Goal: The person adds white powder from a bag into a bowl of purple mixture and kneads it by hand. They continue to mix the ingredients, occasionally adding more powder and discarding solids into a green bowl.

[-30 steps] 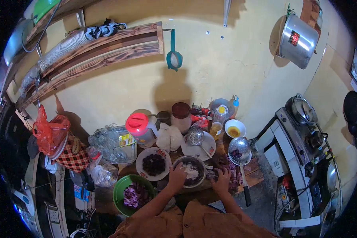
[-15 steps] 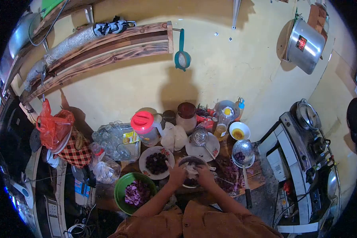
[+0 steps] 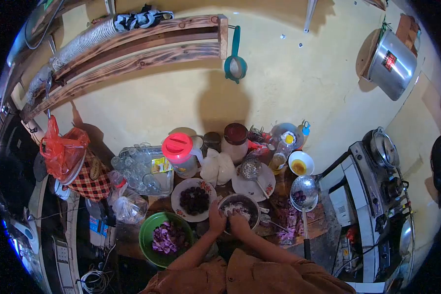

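Grip: left hand (image 3: 217, 219) and right hand (image 3: 239, 224) side by side, closure hidden, cannot tell whether holding anything.
Bowl (image 3: 257, 221): under both, white powder (image 3: 246, 211) inside; right hand brought across from outside (so work now two-handed there).
Plate (image 3: 179, 209): just left, bearing dark balls (image 3: 195, 201).

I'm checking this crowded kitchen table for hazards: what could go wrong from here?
The black handle of the large ladle seems to jut past the edge of the table, so the right sleeve might catch it. The left hand is close to the plate of dark pieces and could nudge it. White powder might spill from the pot while the right hand reaches over it.
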`<state>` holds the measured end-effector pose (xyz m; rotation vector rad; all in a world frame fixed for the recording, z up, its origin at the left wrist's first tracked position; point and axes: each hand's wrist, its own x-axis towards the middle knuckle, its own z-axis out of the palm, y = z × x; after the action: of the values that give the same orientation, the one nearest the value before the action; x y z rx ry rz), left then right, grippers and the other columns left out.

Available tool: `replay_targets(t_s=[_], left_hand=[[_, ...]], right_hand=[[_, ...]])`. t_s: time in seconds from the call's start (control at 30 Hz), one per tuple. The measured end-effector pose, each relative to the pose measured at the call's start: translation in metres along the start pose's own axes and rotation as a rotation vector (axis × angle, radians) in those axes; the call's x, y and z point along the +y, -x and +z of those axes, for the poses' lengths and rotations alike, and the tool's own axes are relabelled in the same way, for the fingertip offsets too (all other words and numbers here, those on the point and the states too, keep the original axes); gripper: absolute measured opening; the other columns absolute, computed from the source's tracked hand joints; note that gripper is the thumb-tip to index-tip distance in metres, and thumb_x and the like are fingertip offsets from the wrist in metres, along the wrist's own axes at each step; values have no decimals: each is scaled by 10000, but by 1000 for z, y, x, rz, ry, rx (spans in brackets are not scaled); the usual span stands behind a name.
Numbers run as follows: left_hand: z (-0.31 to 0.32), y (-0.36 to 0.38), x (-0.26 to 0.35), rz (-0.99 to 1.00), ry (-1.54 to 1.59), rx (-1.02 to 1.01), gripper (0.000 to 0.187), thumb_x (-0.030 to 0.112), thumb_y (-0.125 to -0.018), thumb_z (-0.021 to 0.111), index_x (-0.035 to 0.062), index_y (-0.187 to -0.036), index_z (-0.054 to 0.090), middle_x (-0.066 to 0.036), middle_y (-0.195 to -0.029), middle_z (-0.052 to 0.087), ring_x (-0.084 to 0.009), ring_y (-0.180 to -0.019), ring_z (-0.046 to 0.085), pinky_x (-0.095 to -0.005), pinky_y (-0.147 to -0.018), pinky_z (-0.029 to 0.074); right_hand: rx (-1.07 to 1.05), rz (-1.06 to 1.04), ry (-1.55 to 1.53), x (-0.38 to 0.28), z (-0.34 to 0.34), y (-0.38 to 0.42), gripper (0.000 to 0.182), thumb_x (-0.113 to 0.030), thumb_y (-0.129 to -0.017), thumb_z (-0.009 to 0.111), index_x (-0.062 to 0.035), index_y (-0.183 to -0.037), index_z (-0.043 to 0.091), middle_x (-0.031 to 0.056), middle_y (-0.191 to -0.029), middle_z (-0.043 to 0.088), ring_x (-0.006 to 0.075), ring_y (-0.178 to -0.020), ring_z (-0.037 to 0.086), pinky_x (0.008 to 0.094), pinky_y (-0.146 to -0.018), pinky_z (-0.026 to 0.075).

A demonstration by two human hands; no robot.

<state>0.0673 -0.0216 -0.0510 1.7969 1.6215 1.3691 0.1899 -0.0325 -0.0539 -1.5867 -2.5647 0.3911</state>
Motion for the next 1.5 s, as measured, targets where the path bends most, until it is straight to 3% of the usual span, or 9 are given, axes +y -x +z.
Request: replay_targets(t_s=[0.13,0.3,0.43,0.63,0.9,1.03,1.1,1.2,1.5], left_hand=[[-1,1,6,-140,54,17,438,-62,-719,390,-49,-1154,440,-251,-1073,516,-403,-1022,491,-417,-918,362],[-5,-1,12,-162,116,20,460,-71,-714,383,-39,-1170,434,-245,-1066,526,-394,-1018,504,-398,-914,372],[-7,-4,6,73,-26,15,466,-76,-711,377,-36,-1172,426,-239,-1083,523,-398,-1021,505,-380,-908,378],[-5,-1,8,-47,106,12,525,-85,-675,384,-25,-1197,400,-226,-1125,503,-402,-1056,480,-388,-932,358],[2,1,-1,-118,187,24,500,-67,-708,377,-29,-1207,390,-254,-1105,503,-393,-1050,491,-387,-921,366],[5,6,-7,-183,187,-12,508,-63,-712,377,-47,-1220,359,-265,-1107,500,-402,-1046,489,-393,-915,372],[10,11,-11,-169,115,18,500,-61,-716,380,-56,-1216,357,-270,-1103,500,-405,-1044,490,-395,-910,375],[13,13,-11,-203,118,45,488,-61,-722,382,-69,-1210,351,-279,-1098,499,-406,-1039,493,-396,-903,379],[-2,10,16,-113,174,13,500,-91,-714,382,-43,-1210,345,-261,-1104,504,-367,-1066,502,-380,-900,386]], right_hand=[[-229,104,-5,-14,-22,-11,230,-77,-721,523,23,-917,589,207,-855,611,354,-820,606,421,-725,489],[4,138,-24,4,-1,-25,124,-118,-667,589,-44,-747,648,172,-752,619,328,-722,618,422,-662,492],[36,133,-133,28,-19,-36,154,-146,-636,614,-45,-749,645,185,-757,611,339,-736,607,429,-660,484],[101,177,-388,29,-42,-24,207,-136,-643,614,-4,-801,630,228,-841,596,358,-871,578,442,-730,465],[222,-28,193,3,6,-11,351,-142,-752,527,20,-1064,527,244,-1006,554,398,-1071,474,450,-844,434],[160,43,176,-3,5,-20,272,-130,-772,499,16,-995,553,228,-955,577,359,-975,551,432,-750,481],[-117,172,128,-2,8,-28,220,-133,-760,517,-2,-928,571,185,-855,613,321,-799,618,410,-639,505],[53,128,161,1,9,-29,158,-135,-751,524,-37,-854,593,149,-759,626,286,-664,631,398,-583,505],[23,165,-189,27,-23,-21,210,-174,-605,656,-34,-760,632,174,-771,609,370,-781,591,408,-724,481]])
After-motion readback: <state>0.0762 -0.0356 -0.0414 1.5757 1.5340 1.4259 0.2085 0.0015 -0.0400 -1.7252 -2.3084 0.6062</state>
